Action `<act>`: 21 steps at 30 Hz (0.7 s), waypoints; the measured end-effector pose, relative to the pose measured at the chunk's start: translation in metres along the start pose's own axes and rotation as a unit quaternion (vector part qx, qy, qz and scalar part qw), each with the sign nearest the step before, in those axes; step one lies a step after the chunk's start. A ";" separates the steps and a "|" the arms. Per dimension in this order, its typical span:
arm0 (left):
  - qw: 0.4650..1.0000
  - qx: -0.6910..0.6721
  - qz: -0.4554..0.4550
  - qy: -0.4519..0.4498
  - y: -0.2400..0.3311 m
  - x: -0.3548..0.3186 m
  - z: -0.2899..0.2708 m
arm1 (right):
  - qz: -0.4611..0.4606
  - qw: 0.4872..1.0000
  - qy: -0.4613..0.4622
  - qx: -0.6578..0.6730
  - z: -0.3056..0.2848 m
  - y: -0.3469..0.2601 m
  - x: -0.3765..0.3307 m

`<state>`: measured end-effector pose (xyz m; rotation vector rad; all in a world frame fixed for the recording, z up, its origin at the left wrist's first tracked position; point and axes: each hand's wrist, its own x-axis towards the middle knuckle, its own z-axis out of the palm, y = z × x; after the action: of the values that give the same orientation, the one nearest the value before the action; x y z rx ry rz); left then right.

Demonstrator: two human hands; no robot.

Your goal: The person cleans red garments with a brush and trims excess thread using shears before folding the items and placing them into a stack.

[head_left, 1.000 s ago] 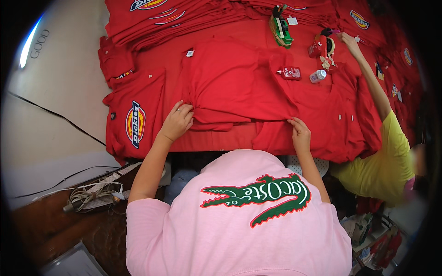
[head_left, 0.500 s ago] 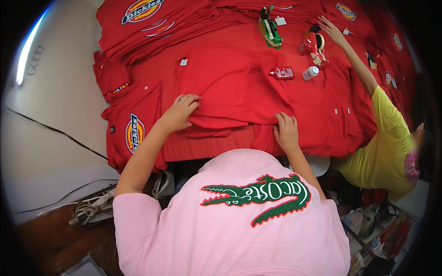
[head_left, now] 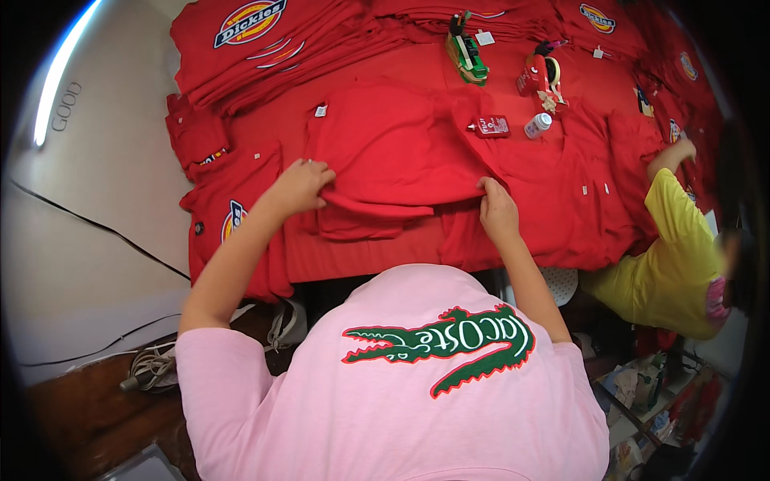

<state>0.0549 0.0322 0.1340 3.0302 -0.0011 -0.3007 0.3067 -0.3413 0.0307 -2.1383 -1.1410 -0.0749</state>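
A red garment (head_left: 393, 152) lies folded on a table covered with red cloth, right in front of me. My left hand (head_left: 301, 184) grips its lower left edge, fingers curled into the fold. On its lower right edge my right hand (head_left: 497, 210) pinches the cloth. My pink shirt with a green crocodile print (head_left: 441, 353) fills the lower middle of the view.
Stacks of red garments (head_left: 265, 40) with round patches lie at the back and left. A green tagging tool (head_left: 467, 48), a red tape holder (head_left: 539, 74), a small red box (head_left: 491, 126) and a white bottle (head_left: 538, 125) sit behind the garment. A person in yellow (head_left: 674, 256) works at right.
The fold of the red garment has been drawn toward me and both hands have shifted with it. The person in yellow has pulled their arm back from the tape holder to the right.
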 end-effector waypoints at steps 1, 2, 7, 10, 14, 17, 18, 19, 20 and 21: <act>1.000 0.015 -0.023 -0.005 0.008 -0.005 0.014 | 0.001 1.000 -0.007 0.022 -0.005 -0.006 0.003; 0.997 0.036 -0.038 0.048 0.013 -0.010 0.033 | -0.017 0.999 0.011 0.026 -0.012 -0.010 0.008; 0.990 -0.095 -0.089 0.049 0.013 -0.014 0.034 | -0.099 0.985 0.140 0.025 -0.051 -0.045 0.041; 0.987 -0.067 -0.079 0.126 0.016 0.001 -0.001 | -0.031 0.994 0.106 0.023 -0.046 -0.025 0.023; 0.967 -0.040 -0.058 0.243 0.006 0.026 -0.063 | 0.012 0.999 0.040 0.008 -0.007 -0.037 -0.006; 0.968 -0.012 -0.050 0.244 0.024 0.059 -0.118 | 0.057 0.998 -0.015 -0.034 0.032 -0.074 -0.009; 0.964 -0.004 -0.049 0.263 0.029 0.071 -0.130 | 0.062 0.997 -0.007 -0.039 0.044 -0.091 -0.002; 0.959 0.004 -0.047 0.281 0.034 0.082 -0.142 | 0.069 0.997 0.002 -0.044 0.056 -0.105 0.005; 0.957 0.012 -0.053 0.287 0.039 0.093 -0.158 | 0.077 0.996 0.012 -0.049 0.067 -0.116 0.013; 0.954 0.020 -0.058 0.292 0.046 0.103 -0.176 | 0.075 0.994 0.025 -0.069 0.073 -0.123 0.022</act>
<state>0.1908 0.0025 0.2896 3.0337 0.2144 0.5996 0.2089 -0.2372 0.0520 -2.3246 -0.9682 -0.1429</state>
